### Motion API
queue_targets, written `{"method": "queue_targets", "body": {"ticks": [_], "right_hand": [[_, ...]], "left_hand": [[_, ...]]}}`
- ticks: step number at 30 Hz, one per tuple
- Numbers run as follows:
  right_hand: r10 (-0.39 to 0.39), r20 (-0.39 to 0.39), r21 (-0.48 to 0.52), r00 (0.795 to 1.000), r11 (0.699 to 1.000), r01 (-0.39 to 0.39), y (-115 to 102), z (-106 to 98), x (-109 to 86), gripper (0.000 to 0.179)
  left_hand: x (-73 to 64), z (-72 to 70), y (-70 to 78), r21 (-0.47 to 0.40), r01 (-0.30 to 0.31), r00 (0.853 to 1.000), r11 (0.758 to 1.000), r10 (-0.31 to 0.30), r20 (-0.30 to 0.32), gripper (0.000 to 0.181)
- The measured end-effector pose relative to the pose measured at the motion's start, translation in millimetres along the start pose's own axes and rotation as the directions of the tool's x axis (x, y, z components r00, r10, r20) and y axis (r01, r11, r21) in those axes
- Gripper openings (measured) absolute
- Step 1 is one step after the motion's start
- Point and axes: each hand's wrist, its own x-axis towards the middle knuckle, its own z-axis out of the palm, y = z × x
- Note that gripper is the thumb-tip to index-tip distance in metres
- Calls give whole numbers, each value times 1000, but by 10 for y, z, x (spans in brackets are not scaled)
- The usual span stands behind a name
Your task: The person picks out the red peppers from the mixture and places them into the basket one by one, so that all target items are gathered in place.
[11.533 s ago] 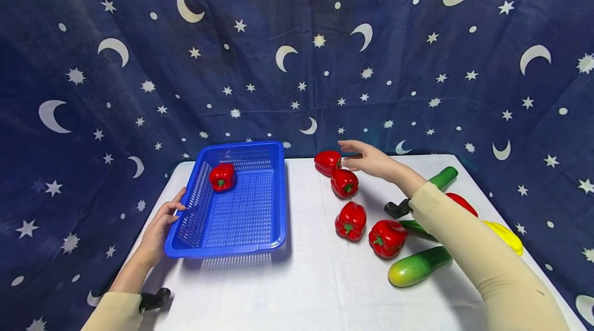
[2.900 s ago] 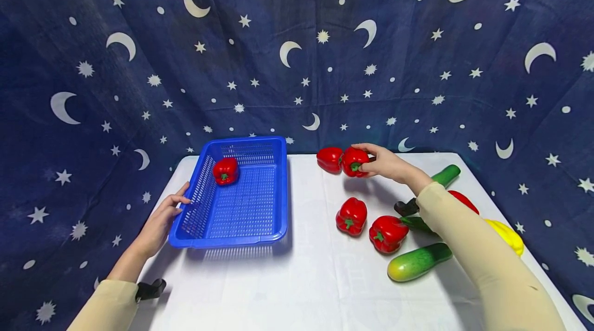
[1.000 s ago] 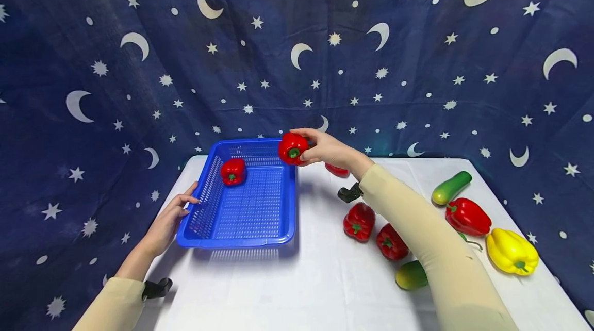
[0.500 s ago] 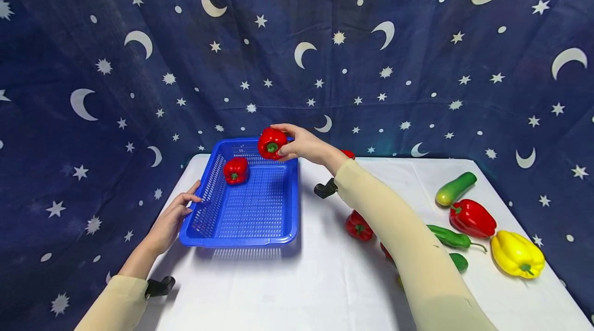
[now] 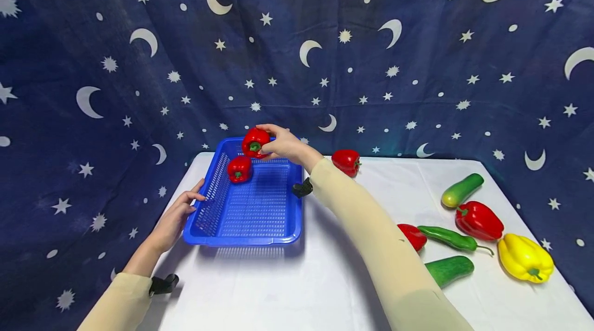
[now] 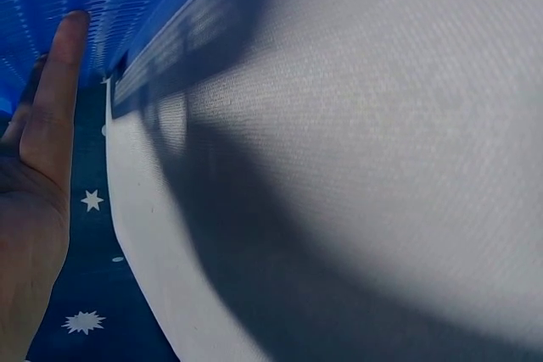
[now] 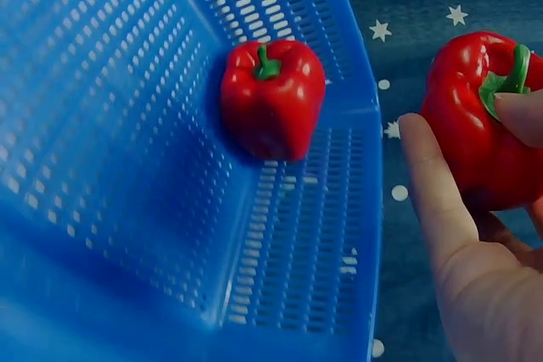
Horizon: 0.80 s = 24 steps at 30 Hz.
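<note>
My right hand (image 5: 286,145) holds a red bell pepper (image 5: 256,142) above the far side of the blue basket (image 5: 250,241), its thumb near the green stem. In the right wrist view the held bell pepper (image 7: 479,146) appears beyond the basket rim (image 7: 373,209). A second red bell pepper (image 5: 240,169) sits inside, in the far left corner. My left hand (image 5: 174,220) grips the basket's left rim. In the left wrist view its fingers (image 6: 59,82) lie along the perforated outer wall.
Farther right on the white table (image 5: 260,295) lie a red bell pepper (image 5: 346,162), a cucumber (image 5: 462,190), another red bell pepper (image 5: 480,220), a green chili pepper (image 5: 450,238) and a yellow bell pepper (image 5: 525,258). My right sleeve (image 5: 371,238) covers part of the vegetables. A starry blue curtain (image 5: 278,52) hangs behind.
My right hand has picked up a red bell pepper from the table's far middle and carried it left over the basket. My left hand has stayed at the rim.
</note>
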Motion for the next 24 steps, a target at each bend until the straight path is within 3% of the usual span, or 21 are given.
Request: {"method": "queue_targets", "body": {"ticks": [4, 12, 24], "right_hand": [[7, -17, 47, 1000, 999, -7, 48, 107, 91, 74], [64, -67, 48, 996, 997, -60, 199, 219, 238, 77], [183, -166, 30, 969, 983, -181, 413, 288, 347, 79]], "left_hand": [[8, -3, -9, 0, 16, 1000, 1000, -16, -4, 30], [10, -2, 4, 24, 34, 999, 999, -33, -17, 30], [12, 2, 12, 15, 46, 999, 999, -45, -29, 31]]}}
